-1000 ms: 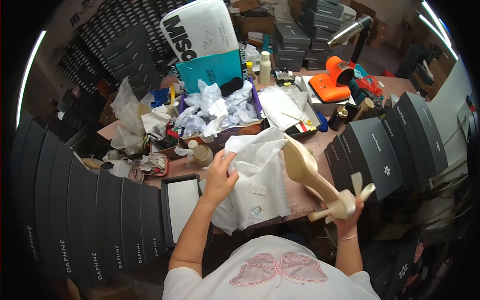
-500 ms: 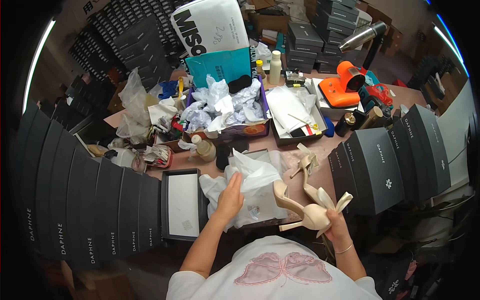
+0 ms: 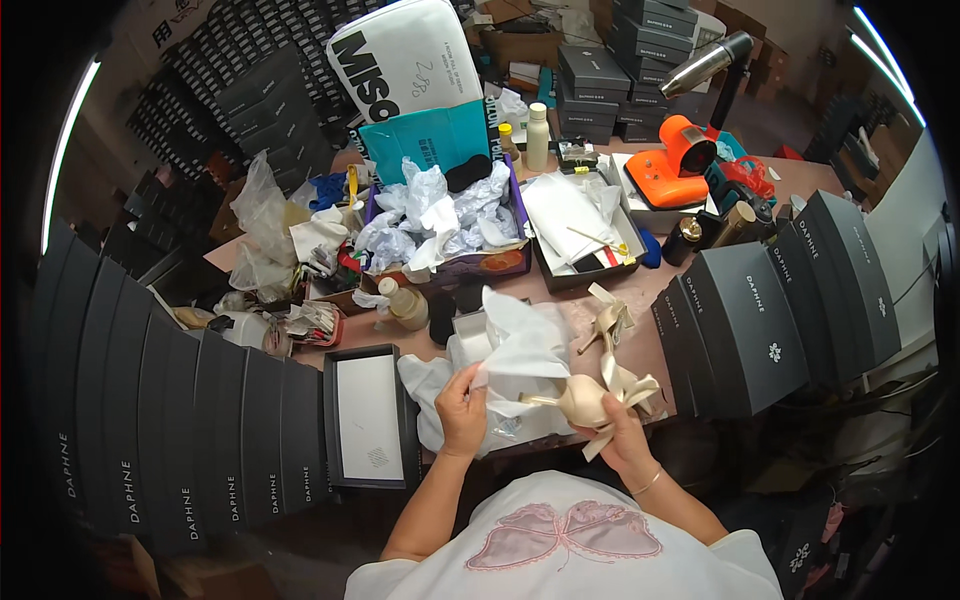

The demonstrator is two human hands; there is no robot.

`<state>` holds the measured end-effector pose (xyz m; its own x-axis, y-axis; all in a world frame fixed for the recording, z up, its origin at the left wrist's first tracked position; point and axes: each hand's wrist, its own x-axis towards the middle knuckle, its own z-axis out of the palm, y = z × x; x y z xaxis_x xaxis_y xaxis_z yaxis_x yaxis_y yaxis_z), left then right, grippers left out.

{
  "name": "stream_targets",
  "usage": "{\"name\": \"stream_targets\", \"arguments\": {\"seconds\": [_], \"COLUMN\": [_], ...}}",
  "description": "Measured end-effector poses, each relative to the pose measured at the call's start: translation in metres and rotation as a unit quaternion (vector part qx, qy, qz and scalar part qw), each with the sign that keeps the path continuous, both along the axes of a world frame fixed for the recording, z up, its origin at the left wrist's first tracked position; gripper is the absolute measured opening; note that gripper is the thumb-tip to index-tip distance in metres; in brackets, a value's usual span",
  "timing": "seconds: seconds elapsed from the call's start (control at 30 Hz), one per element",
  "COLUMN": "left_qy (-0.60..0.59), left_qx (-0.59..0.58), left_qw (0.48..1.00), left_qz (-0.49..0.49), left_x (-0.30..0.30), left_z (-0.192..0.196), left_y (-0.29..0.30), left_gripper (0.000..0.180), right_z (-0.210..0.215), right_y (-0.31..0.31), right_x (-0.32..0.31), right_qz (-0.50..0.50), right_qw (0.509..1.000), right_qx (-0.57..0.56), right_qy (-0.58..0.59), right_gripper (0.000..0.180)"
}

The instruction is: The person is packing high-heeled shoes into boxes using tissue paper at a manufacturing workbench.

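Note:
In the middle, a cream high-heeled shoe with ribbon ties is held by my right hand, its heel pointing left. My left hand is closed, pinching the edge of raised white tissue paper. The held shoe lies close against this sheet, its toe out of sight behind the paper. The second cream shoe rests on the table just beyond. More tissue spreads beside my left hand, partly over a box whose edges are mostly hidden.
An open dark shoebox part with a white inside stands at left. Dark shoeboxes line the left, and others the right. Behind are a purple box of crumpled paper, a bottle, a shallow tray and an orange device.
My right hand has brought the shoe left, up to the tissue, turning it. My left hand, flat on the paper before, has closed on its edge and lifted it.

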<state>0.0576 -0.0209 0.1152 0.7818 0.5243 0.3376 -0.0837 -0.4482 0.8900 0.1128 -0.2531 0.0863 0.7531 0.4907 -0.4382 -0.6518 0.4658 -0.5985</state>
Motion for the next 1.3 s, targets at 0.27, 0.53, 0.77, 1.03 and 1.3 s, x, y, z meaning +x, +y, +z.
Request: {"name": "stream_targets", "arguments": {"seconds": [0.27, 0.53, 0.77, 1.03, 1.3], "left_qy": [-0.123, -0.143, -0.086, -0.055, 0.081], "left_qx": [0.142, 0.144, 0.066, -0.454, -0.291], "left_qw": [0.963, 0.967, 0.974, 0.886, 0.953], "left_qz": [-0.196, -0.157, -0.197, 0.08, 0.033], "left_x": [-0.006, -0.017, -0.025, -0.031, -0.05], "left_z": [0.019, 0.023, 0.013, -0.043, -0.034], "left_y": [-0.057, -0.068, -0.06, -0.012, -0.023], "left_gripper": [0.042, 0.044, 0.03, 0.029, 0.03], "right_z": [-0.02, 0.006, 0.005, 0.026, 0.01], "right_y": [0.044, 0.052, 0.08, 0.046, 0.072], "right_x": [-0.01, -0.004, 0.002, 0.052, 0.058], "right_qz": [0.033, 0.003, 0.016, 0.359, 0.14], "right_qw": [0.971, 0.893, 0.948, 0.431, 0.649], "right_qx": [-0.104, -0.126, -0.092, -0.475, -0.393], "right_qy": [-0.211, -0.432, -0.304, -0.678, -0.636], "right_gripper": [0.034, 0.038, 0.043, 0.07, 0.018]}}
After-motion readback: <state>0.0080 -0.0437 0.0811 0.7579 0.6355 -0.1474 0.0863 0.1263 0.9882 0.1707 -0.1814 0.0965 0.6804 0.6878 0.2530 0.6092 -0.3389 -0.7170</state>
